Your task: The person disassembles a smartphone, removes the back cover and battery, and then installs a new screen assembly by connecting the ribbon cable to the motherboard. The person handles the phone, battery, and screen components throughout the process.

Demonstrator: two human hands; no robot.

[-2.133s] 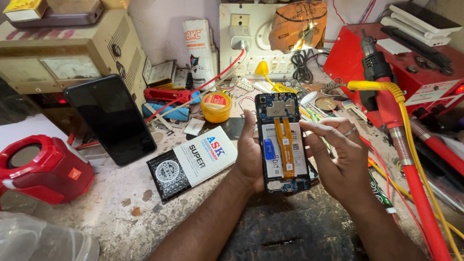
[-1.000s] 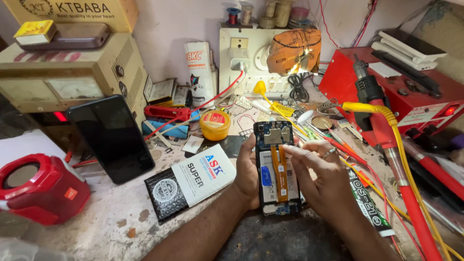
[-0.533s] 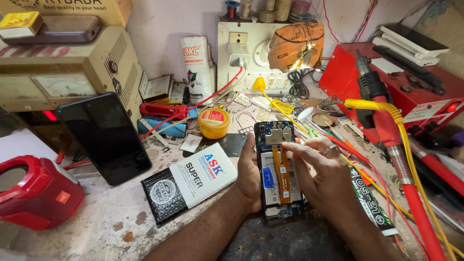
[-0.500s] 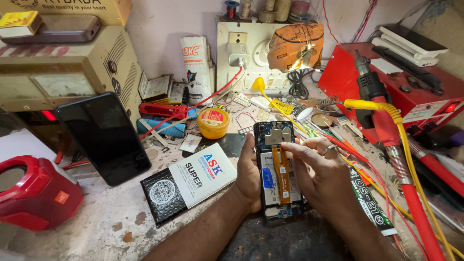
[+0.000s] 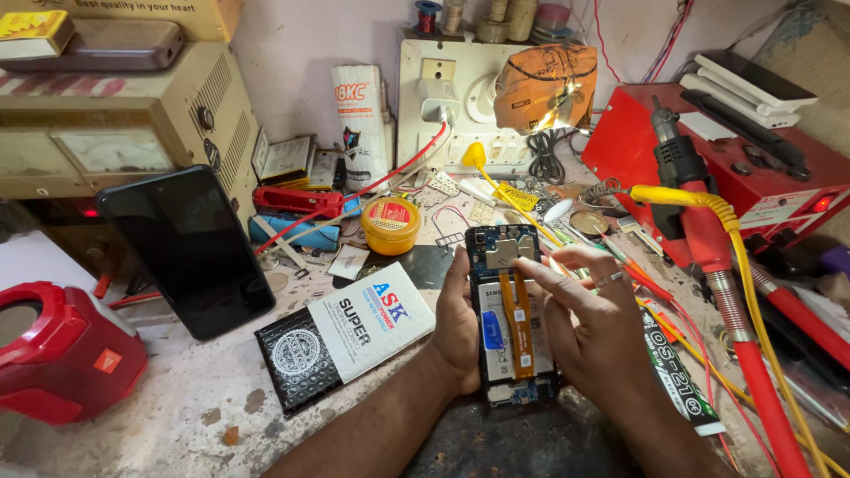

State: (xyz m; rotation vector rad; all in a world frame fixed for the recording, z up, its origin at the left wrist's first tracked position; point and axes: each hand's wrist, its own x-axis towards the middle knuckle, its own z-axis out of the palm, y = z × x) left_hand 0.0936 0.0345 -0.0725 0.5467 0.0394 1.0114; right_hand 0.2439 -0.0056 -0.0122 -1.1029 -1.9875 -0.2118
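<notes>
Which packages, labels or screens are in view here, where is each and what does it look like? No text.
Flat packet: on the bench left of the left hand, black and white rectangle.
Dark screen panel: leaning at left, black, unlit.
Paper bag: upright at the back wall, white.
Label strip: beside the right hand, black and green.
Opened phone: held between both hands.

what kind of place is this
Most likely a phone repair bench: the left hand and right hand work on an opened phone, beside a loose phone screen and a soldering iron.
</notes>
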